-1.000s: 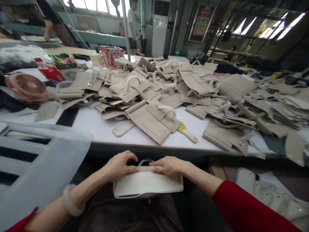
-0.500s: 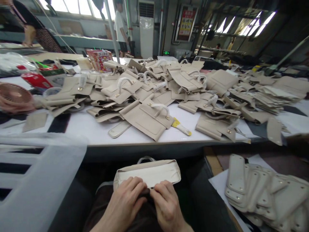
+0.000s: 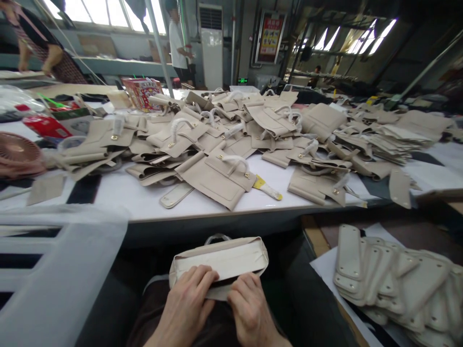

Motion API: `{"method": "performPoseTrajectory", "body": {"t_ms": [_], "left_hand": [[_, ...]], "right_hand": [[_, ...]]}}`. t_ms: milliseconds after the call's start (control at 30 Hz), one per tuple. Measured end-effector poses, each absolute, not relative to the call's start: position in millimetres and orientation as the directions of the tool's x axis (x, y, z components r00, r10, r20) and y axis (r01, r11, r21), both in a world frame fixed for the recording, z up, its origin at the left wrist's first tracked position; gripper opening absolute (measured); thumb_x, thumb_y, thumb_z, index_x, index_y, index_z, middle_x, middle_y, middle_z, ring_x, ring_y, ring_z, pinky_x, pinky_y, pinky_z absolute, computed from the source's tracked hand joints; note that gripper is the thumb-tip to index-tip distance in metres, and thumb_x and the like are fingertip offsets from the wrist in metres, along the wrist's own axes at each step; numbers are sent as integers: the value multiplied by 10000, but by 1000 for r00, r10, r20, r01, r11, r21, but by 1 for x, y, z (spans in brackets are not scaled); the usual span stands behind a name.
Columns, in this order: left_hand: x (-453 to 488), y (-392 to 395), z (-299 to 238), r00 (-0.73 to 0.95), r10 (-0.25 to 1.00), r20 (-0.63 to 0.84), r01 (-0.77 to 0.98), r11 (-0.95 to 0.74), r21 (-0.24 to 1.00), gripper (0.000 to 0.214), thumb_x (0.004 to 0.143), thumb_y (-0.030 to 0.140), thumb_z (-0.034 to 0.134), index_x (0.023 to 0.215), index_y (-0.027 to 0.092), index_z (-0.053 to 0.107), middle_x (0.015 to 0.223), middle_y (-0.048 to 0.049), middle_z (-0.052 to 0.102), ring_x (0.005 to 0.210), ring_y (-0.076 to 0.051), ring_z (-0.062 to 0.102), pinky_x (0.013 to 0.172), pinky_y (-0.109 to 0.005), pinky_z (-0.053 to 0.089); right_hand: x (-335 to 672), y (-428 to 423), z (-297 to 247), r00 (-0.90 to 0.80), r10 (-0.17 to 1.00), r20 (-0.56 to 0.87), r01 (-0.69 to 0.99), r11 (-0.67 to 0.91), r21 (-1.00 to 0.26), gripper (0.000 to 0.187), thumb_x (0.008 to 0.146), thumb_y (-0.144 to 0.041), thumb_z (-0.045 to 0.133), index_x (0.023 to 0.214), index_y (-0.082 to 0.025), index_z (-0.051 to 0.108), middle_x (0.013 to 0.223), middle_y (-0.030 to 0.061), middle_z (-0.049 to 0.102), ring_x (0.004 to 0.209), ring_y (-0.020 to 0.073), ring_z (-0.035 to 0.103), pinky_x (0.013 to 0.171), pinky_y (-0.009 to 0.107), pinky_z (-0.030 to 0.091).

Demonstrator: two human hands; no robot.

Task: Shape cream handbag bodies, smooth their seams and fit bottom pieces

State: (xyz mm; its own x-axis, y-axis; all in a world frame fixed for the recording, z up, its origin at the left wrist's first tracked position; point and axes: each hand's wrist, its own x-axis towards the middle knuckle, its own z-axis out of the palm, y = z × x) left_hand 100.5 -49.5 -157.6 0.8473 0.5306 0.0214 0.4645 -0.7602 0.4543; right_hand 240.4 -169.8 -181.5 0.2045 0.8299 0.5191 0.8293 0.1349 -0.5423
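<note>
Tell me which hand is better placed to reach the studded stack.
Probably the right hand: it is nearer the studded stack, on that side, while the left hand is farther. Both are at the bag.

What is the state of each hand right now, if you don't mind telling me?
Left hand: closed, holding the near edge of the beige bag.
Right hand: closed, fingers curled, holding the same bag's near edge.

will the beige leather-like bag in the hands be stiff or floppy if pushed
The beige leather-like bag would probably flex rather than crack: between the left hand and the right hand, its near side bows away from the white rectangular panel. That panel looks flat, so it may resist bending more.
</note>
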Motion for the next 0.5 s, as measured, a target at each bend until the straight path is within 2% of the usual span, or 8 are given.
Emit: {"method": "performPoseTrajectory", "body": {"t_ms": [67,133,167,233,267,333,400,500], "left_hand": [[100,-50,-158,854,519,42,451,-777,439,422,718,67,713,1068,268,593,1086,-4,637,983,-238,592,840,-360,479],[103,-48,-157,861,506,58,437,-792,427,395,727,212,784,1064,271,587,1067,-1,639,949,-237,600,806,-351,476],[105,-48,-156,864,498,71,426,-801,420,376,741,288,790,1056,269,586,1035,1,643,923,-234,607,781,-345,473],[115,-46,-154,864,490,112,417,-823,386,286,813,399,725,1025,263,588,949,2,647,860,-231,614,734,-346,454],[121,-46,-154,865,483,134,412,-838,357,220,858,421,668,995,265,594,906,4,645,820,-230,611,717,-354,439],[134,-46,-152,878,449,168,388,-871,301,149,920,416,575,909,271,607,852,7,635,759,-231,595,708,-371,407],[149,-47,-150,897,409,168,349,-888,298,179,940,409,537,857,268,609,860,5,634,758,-233,588,722,-381,392],[169,-50,-148,917,389,92,324,-858,398,180,956,387,511,876,256,606,908,-1,643,816,-222,598,739,-361,396]], "right_hand": [[251,-180,-175,202,846,493,780,165,-604,203,917,-76,433,926,-168,614,883,58,630,861,212,543,804,396,409],[270,-188,-174,373,824,427,661,87,-745,260,911,-174,544,1162,-207,601,1157,76,632,1083,243,540,959,421,392],[280,-191,-178,551,763,339,515,8,-857,320,901,-243,590,1221,-228,583,1262,72,598,1176,245,509,1027,410,365],[296,-192,-196,867,498,-32,16,-91,-996,349,886,-396,612,1204,-253,591,1310,50,576,1234,219,487,1065,351,356],[302,-190,-209,895,347,-282,-276,-67,-959,337,879,-459,600,1141,-247,612,1262,47,603,1200,206,518,1038,326,385],[302,-182,-240,775,248,-582,-593,-34,-804,403,858,-561,568,1009,-193,628,1072,92,668,1007,229,620,871,347,491],[291,-167,-267,587,314,-747,-777,-43,-629,517,826,-639,551,798,-130,637,775,134,672,716,268,657,639,390,526],[270,-141,-285,408,484,-774,-892,31,-451,533,888,-610,506,821,-103,657,754,112,678,656,238,663,603,384,541]]}}
